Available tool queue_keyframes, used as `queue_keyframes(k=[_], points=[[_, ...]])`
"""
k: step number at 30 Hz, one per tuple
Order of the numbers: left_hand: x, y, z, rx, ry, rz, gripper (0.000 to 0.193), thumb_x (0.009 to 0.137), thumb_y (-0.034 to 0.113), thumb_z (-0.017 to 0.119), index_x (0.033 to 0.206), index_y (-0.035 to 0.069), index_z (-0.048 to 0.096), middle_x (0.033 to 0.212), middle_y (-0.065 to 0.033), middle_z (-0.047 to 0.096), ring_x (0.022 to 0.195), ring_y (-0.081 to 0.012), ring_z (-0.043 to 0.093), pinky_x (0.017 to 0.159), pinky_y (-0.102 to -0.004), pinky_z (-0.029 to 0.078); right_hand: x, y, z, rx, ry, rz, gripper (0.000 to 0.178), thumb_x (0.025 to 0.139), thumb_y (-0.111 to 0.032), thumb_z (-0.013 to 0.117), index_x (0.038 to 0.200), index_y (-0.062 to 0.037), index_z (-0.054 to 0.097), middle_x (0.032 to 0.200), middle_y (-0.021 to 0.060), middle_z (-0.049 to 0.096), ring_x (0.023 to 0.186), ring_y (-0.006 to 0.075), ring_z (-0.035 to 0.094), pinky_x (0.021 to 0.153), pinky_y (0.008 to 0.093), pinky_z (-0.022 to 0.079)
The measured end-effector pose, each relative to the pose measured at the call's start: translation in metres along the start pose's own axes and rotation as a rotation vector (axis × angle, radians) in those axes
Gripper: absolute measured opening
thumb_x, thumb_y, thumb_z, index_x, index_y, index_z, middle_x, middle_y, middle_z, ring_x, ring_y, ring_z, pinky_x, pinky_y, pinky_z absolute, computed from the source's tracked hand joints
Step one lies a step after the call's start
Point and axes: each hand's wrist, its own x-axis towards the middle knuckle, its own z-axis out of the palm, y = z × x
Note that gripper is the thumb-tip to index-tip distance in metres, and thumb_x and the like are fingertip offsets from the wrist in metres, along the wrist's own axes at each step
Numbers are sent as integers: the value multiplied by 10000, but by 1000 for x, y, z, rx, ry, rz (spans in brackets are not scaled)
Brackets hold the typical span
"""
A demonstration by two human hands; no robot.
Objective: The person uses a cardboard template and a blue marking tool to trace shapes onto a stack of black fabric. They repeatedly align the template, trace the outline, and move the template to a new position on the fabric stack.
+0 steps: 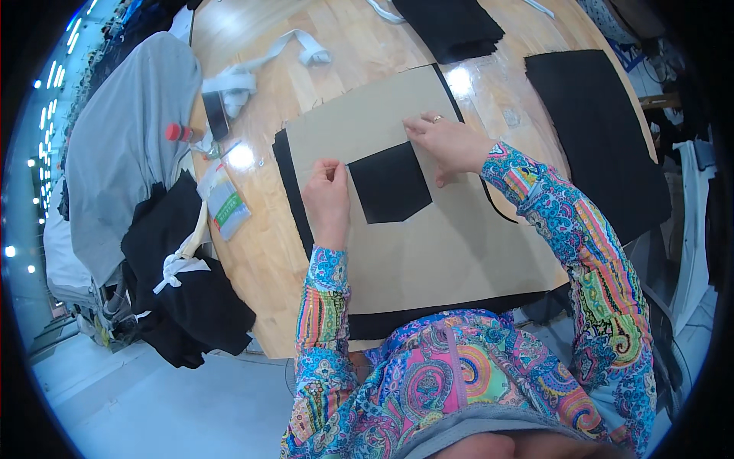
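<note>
A large beige sheet [321,125] lies on black fabric [284,164], which shows along its left and front edges. In the sheet's middle is a black pocket-shaped area [390,183] with a pointed lower edge. I cannot tell whether it is a separate piece or a cutout. My left hand [327,200] is closed in a pinch at that shape's upper left corner, and what its fingertips hold is too small to make out. Opposite, my right hand [447,145] lies with fingers stretched out on the sheet beside the shape's upper right corner.
Folded black fabric [451,30] lies at the back, with another black stack [596,130] on the right. White elastic band [283,50], a red-capped bottle [177,132] and a plastic packet [224,203] sit on the left. Black cloth [183,306] hangs off the table's left edge.
</note>
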Motion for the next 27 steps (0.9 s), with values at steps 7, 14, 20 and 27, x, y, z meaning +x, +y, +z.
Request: queue_keyframes(k=[7,14,20,27], points=[[-5,-3,0,68,-16,48,118,861,161,614,889,48,631,767,-132,688,690,-261,670,630,-349,505,2,-4,-4,14,-69,37,929,500,-169,890,1293,62,464,1421,131,378,1301,318,364,1071,340,381],[-52,-8,-15,95,-88,96,80,845,119,631,885,51,611,758,-145,680,702,-280,673,630,-360,507,2,-5,-8,28,-84,37,949,497,-164,893,1306,61,451,1433,132,369,1305,322,358,1078,336,371],[-81,-11,-23,58,-120,90,69,837,102,632,878,51,608,760,-145,681,714,-286,683,621,-358,516,3,-4,-7,29,-98,45,961,489,-164,896,1308,63,448,1435,133,367,1309,319,353,1077,334,372],[-90,-10,-25,46,-157,57,59,836,86,621,871,39,610,776,-155,682,738,-279,688,632,-351,522,5,0,-2,15,-46,26,929,473,-172,900,1267,66,481,1401,132,399,1271,324,388,1051,340,394]])
